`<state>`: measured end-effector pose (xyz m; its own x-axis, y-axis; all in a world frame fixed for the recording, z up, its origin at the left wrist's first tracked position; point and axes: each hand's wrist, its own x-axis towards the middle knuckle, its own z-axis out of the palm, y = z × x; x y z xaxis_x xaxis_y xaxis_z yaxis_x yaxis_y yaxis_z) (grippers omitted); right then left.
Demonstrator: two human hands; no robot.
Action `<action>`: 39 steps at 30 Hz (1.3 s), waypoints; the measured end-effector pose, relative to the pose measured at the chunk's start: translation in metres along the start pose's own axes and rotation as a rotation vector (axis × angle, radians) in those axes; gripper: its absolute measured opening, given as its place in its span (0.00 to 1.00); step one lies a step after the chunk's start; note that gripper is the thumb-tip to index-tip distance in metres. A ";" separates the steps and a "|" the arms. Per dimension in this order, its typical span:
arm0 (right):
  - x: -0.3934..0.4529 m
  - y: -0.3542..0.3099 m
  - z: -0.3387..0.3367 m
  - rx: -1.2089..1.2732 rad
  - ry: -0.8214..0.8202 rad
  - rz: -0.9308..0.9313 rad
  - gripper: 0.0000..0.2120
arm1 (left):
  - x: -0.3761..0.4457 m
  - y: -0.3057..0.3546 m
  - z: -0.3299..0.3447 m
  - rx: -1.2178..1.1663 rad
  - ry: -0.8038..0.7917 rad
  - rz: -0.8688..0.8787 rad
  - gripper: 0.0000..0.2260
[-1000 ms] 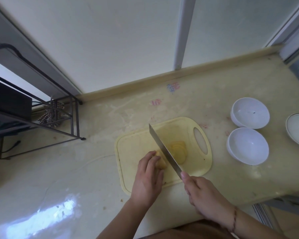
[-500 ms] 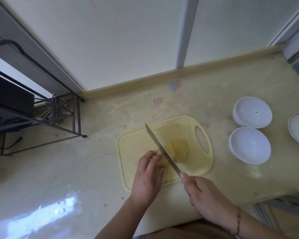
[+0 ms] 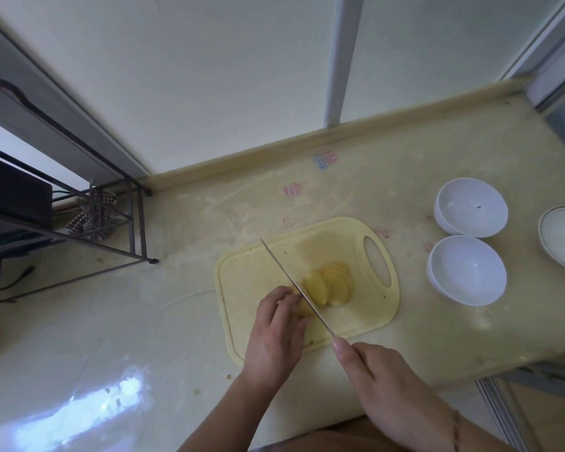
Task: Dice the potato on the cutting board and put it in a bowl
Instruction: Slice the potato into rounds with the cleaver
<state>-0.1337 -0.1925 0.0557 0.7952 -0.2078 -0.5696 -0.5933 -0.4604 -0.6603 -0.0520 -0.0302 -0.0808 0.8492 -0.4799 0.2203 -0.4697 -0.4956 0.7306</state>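
Since a second ago your slice pile has grown: where one rounded piece lay right of the blade, several thin potato slices (image 3: 331,287) now fan out at the centre of the yellow cutting board (image 3: 252,272). Your left hand (image 3: 274,334) has crept back with the shrinking uncut end of the potato (image 3: 302,308), fingers curled over it, just left of the knife (image 3: 294,285). Your right hand (image 3: 382,383) is wrapped round the handle, forefinger laid along the spine. You are still slicing, so cutting into sticks and cubes is ahead. The nearer white bowl (image 3: 467,270), right of the board, holds nothing yet. Mind those fingertips as the stub gets short.
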 end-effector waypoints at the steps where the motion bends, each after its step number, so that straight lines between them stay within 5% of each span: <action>1: 0.000 0.000 0.000 -0.006 0.001 0.004 0.26 | 0.000 0.000 0.000 0.002 -0.001 0.004 0.16; 26: 0.009 0.001 0.027 -0.108 0.016 -0.035 0.24 | -0.005 -0.005 0.000 -0.104 0.054 -0.038 0.12; 33: 0.017 0.010 0.007 0.154 -0.075 0.103 0.29 | -0.002 0.005 0.013 -0.068 0.033 -0.040 0.24; 39: 0.015 0.007 0.007 0.139 -0.050 0.091 0.29 | 0.003 0.004 0.020 -0.077 0.088 -0.004 0.26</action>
<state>-0.1271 -0.1926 0.0390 0.7324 -0.1982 -0.6514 -0.6767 -0.3175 -0.6643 -0.0563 -0.0477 -0.0905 0.8707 -0.4108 0.2705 -0.4488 -0.4384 0.7787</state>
